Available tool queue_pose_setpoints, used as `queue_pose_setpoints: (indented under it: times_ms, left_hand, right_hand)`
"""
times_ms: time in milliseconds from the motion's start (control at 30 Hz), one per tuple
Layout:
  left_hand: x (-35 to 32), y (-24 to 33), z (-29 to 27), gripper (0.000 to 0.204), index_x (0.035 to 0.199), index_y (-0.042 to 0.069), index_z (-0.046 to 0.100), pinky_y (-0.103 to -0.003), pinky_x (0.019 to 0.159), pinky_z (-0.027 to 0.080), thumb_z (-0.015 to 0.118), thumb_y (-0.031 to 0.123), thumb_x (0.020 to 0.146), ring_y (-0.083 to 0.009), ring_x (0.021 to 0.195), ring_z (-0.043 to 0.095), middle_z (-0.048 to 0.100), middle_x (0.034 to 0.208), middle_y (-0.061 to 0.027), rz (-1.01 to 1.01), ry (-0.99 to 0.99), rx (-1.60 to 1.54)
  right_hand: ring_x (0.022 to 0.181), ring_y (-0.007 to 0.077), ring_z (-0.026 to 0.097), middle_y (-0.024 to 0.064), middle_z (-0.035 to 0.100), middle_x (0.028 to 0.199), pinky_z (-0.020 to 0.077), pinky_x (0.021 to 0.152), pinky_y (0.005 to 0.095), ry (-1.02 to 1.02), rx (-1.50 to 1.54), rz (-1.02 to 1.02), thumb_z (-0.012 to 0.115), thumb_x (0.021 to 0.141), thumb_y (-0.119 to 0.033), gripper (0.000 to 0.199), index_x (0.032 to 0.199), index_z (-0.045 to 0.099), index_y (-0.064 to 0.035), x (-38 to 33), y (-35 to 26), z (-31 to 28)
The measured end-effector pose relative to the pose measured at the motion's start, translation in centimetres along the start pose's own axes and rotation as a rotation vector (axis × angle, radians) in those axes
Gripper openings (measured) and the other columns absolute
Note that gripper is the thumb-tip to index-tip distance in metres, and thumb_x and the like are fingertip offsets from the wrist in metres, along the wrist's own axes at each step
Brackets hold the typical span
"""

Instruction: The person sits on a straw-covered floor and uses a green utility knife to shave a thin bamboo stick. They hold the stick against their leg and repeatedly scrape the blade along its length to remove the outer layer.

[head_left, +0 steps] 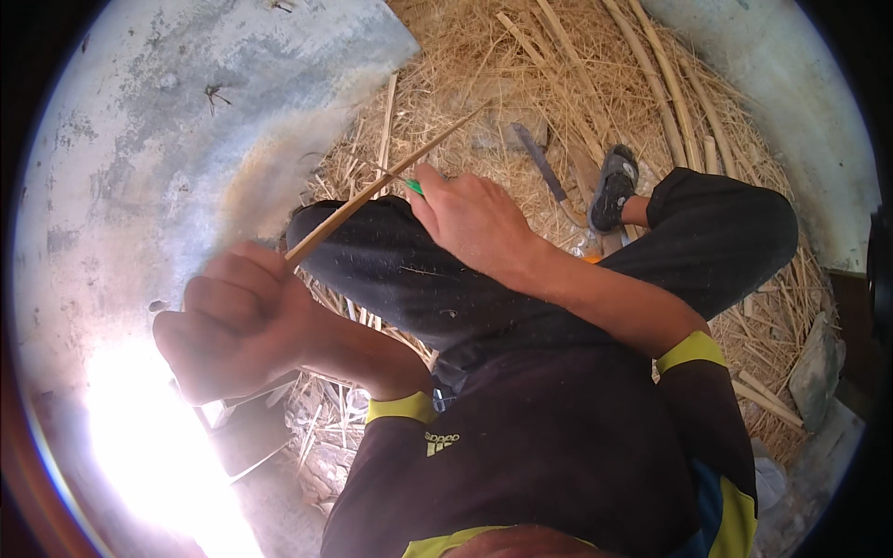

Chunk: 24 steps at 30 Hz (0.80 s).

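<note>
A long, tapering wooden strip (346, 212), possibly split bamboo, slants up and away across my left thigh. My left hand (244, 312) is closed in a fist around its thick near end, out at the left. In my right hand (476, 221) is a small knife (415, 187) with a green handle, mostly covered by the fingers. Its thin blade reaches leftward and meets the strip near the middle of its length. The thin far tip of the strip points over the shavings on the ground. My legs are folded beneath both arms.
A long dark-bladed knife (538, 160) lies on the ground beside my shoe (614, 189). Several long poles (665, 79) rest at the far right. Straw-like shavings (465, 60) cover the ground. Grey-blue sheeting (167, 121) stands at the left; a flat stone (819, 374) is at the right.
</note>
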State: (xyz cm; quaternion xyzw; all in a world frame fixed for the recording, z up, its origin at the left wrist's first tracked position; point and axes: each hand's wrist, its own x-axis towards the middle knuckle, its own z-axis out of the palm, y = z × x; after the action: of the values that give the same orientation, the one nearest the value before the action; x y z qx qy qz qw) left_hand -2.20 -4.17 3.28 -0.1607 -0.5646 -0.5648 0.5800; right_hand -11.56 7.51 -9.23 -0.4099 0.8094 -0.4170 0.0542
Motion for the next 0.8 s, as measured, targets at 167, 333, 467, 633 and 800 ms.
queue_pose_setpoints:
  times_ms: [167, 333, 467, 633, 800]
  left_hand:
    - [0.2, 0.2, -0.2, 0.038, 0.056, 0.017, 0.015, -0.026, 0.03, 0.011, 0.03, 0.023, 0.09, -0.0074, 0.035, 0.009, 0.015, 0.043, 0.0023, -0.015, 0.1, 0.105]
    - [0.7, 0.3, 0.2, 0.037, 0.055, 0.018, 0.011, -0.025, 0.031, 0.012, 0.035, 0.02, 0.084, -0.0074, 0.035, 0.008, 0.013, 0.042, 0.003, -0.036, 0.307, 0.273]
    - [0.3, 0.4, 0.1, 0.04, 0.057, 0.019, 0.011, -0.025, 0.035, 0.014, 0.041, 0.027, 0.083, -0.0076, 0.038, 0.007, 0.012, 0.044, 0.0047, -0.067, 0.301, 0.283]
    - [0.5, 0.4, 0.0, 0.04, 0.058, 0.019, 0.011, -0.025, 0.035, 0.014, 0.041, 0.027, 0.084, -0.0077, 0.038, 0.007, 0.011, 0.044, 0.0042, -0.059, 0.309, 0.3]
    - [0.5, 0.4, -0.3, 0.036, 0.055, 0.019, 0.01, -0.025, 0.031, 0.012, 0.035, 0.018, 0.082, -0.0074, 0.034, 0.008, 0.013, 0.041, 0.0028, -0.049, 0.32, 0.241]
  right_hand:
    - [0.061, 0.0409, 0.063, 0.0234, 0.06, 0.062, 0.0511, 0.056, 0.0492, -0.009, -0.117, 0.014, 0.05, 0.094, -0.025, 0.027, 0.094, 0.054, 0.0017, 1.3, 1.2, 0.2]
    - [0.063, 0.0424, 0.063, 0.0244, 0.06, 0.063, 0.0517, 0.057, 0.0506, -0.089, -0.053, 0.06, 0.049, 0.095, -0.023, 0.027, 0.095, 0.055, 0.0036, 0.5, 1.3, 1.2]
    - [0.064, 0.0426, 0.064, 0.0237, 0.061, 0.064, 0.0523, 0.058, 0.0496, -0.015, -0.162, 0.011, 0.049, 0.094, -0.021, 0.026, 0.094, 0.056, 0.0045, 1.1, 2.9, 1.6]
    - [0.063, 0.0407, 0.064, 0.0238, 0.061, 0.064, 0.0526, 0.056, 0.0472, -0.111, -0.113, 0.129, 0.049, 0.093, -0.019, 0.027, 0.092, 0.055, 0.0074, 1.9, 4.6, 2.1]
    - [0.063, 0.0379, 0.065, 0.0237, 0.061, 0.065, 0.053, 0.053, 0.0451, -0.098, -0.228, 0.04, 0.047, 0.093, -0.014, 0.024, 0.095, 0.054, 0.009, 2.2, 4.2, 2.2]
